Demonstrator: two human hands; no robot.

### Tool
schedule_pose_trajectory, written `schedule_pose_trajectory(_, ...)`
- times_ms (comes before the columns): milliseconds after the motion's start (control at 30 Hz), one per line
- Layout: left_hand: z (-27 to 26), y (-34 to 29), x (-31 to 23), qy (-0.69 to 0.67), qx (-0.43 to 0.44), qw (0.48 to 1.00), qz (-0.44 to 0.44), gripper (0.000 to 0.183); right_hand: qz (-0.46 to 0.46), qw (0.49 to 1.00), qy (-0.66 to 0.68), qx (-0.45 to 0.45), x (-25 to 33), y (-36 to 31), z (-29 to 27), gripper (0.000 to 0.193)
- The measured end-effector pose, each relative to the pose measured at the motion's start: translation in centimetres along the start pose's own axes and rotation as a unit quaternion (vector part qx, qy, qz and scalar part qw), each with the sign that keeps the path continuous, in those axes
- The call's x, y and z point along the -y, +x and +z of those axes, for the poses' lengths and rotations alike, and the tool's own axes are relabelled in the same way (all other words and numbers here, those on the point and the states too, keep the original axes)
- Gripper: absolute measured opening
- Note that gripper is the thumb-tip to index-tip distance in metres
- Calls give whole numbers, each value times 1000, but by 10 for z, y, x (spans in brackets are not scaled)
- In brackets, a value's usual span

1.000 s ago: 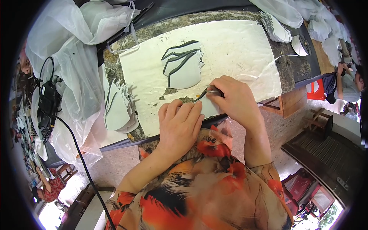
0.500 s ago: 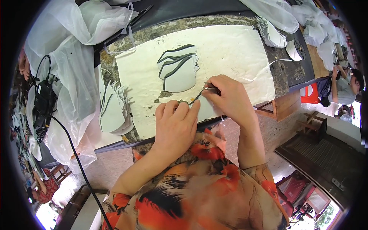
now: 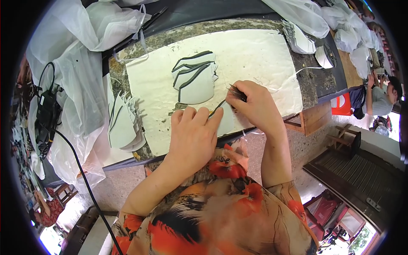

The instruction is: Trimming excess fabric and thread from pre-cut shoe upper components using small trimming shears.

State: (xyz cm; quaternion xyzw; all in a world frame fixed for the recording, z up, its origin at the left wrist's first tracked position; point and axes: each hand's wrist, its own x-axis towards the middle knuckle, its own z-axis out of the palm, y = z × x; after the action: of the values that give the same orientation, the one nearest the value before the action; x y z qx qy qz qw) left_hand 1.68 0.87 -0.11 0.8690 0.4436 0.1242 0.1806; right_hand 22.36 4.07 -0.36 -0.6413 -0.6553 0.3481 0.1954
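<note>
Desk (image 3: 212, 9): dark cover, runs across under everything.
Speckled board (image 3: 305, 78): lies on the desk, shows around the sheet on the far side and at both ends.
Plastic bags (image 3: 85, 95): translucent, heaped at left.
White sheet (image 3: 255, 55): on the board, creased, worn through in spots near the left fingers.
Left hand (image 3: 192, 134): palm down over the left part of the piece, fingers bent and a little spread, tips pointing away from the body. Grip: pressing from above; thumb side partly hidden, can't tell if it pinches.
Right hand (image 3: 256, 104): at the piece's far right corner. Grip: closed around the tool, thumb and fingers together.
Side stack (image 3: 124, 132): white cut pieces, layered, left end of the board.
Finished-look group (image 3: 197, 92): overlapping white pieces mid-sheet, beyond the hands, dark edges slanting up to the right.
Piece (image 3: 226, 120): white, flat, near edge of the sheet, between both hands. Dark edge faces away from the body; body of it extends toward the person. Full long axis hidden by hands.
Tool (image 3: 239, 93): dark, slim, pointed; tip aims up-left, clear of the fingers.
Dark strip (image 3: 218, 106): along the piece's far edge, rising left to right.
</note>
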Motion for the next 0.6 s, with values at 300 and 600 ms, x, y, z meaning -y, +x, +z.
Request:
schedule_pose_trajectory(300, -5, 8, -1, 8, 25, 1000, 12, 55, 0, 999, 19, -49, -5, 1, 5, 21)
schedule_pose_trajectory(600, -4, 10, -1, 12, 24, 1000, 13, 55, 11, 997, 3, -71, -9, -2, 9, 19)
